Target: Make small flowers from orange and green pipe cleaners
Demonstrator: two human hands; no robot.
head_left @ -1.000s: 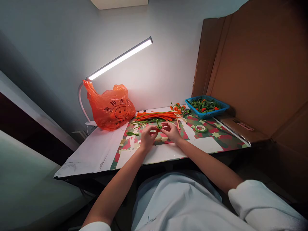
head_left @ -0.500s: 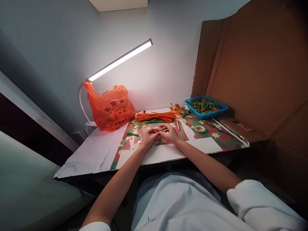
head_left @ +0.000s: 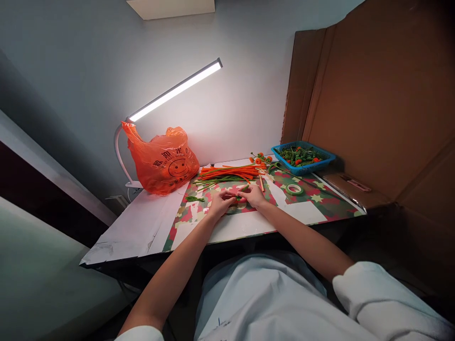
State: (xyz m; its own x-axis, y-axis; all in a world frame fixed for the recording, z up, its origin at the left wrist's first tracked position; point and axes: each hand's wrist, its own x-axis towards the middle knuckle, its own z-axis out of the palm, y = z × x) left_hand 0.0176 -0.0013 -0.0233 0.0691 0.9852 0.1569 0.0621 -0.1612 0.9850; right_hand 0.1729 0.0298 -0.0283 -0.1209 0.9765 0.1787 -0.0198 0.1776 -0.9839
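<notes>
Both hands meet low over the patterned mat (head_left: 320,201). The left hand (head_left: 221,202) and right hand (head_left: 253,195) pinch a small green stem (head_left: 241,191) between their fingertips, near the middle. Just beyond lies a pile of orange and green stems (head_left: 229,173); a tape roll (head_left: 295,189) sits to the right.
</notes>
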